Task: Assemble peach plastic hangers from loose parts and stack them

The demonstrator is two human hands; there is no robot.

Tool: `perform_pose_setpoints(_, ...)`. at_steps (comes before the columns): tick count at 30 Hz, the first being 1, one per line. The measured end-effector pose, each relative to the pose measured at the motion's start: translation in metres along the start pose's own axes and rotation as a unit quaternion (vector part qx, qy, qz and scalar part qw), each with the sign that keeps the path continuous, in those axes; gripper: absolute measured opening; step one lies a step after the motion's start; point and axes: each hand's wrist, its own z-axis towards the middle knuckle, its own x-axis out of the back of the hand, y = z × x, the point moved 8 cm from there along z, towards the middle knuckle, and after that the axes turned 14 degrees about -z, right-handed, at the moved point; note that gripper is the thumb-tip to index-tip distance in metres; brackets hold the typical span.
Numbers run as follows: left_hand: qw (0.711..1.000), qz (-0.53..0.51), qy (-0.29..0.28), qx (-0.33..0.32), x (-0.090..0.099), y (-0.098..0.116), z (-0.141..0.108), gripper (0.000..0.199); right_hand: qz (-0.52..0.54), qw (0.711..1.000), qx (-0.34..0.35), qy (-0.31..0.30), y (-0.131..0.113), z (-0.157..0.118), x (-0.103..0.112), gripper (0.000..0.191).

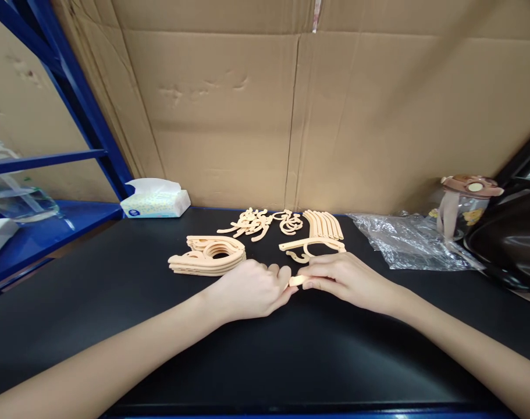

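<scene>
Between my hands is a small beige plastic hanger piece (298, 280), mostly hidden by fingers. My left hand (256, 288) is closed on its left end, and my right hand (341, 278) pinches the right end. Just beyond my right hand lie a beige hanger arm (306, 242) with a rounded opening beside it, and a curved hook (298, 256). To the left, a stack of folded beige hangers (203, 265) rests close to my left hand. Farther back are a pile of loose hooks (252, 222), more curved hooks (291, 222), and a row of hanger arms (323, 224).
A tissue pack (155, 199) stands at the back left near a blue metal frame (79, 99). Crumpled clear plastic (404, 247) lies at the right, beside a drinking bottle (463, 209) and a dark shiny object (509, 233). Cardboard (221, 116) walls off the black tabletop (265, 361).
</scene>
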Motion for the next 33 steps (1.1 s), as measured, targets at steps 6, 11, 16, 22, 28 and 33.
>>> perform_pose_setpoints(6,1.0,-0.021,-0.006,0.01,0.0,0.0,0.0,0.03,0.011,1.0,0.003,-0.007,0.0,0.001,-0.001,0.027)
perform_pose_setpoints(11,0.99,-0.127,-0.038,0.041,0.003,-0.004,0.002,0.018,-0.022,1.0,0.011,0.017,-0.001,0.002,-0.001,0.027)
perform_pose_setpoints(16,0.98,-0.179,-0.05,0.077,0.001,-0.009,0.002,0.022,-0.031,0.998,0.018,0.057,0.003,0.001,0.003,0.023)
perform_pose_setpoints(22,0.977,-0.187,-0.044,0.092,0.001,-0.013,0.002,0.022,-0.036,0.992,-0.034,0.116,0.02,-0.001,0.015,0.025)
perform_pose_setpoints(28,0.977,-0.193,-0.05,0.075,0.004,-0.01,0.003,0.021,-0.144,0.969,-0.074,0.187,0.033,-0.004,0.027,0.026)
perform_pose_setpoints(33,0.978,-0.197,-0.05,0.05,0.007,-0.004,0.002,0.019,-0.148,0.974,-0.066,0.156,0.038,-0.001,0.019,0.03)
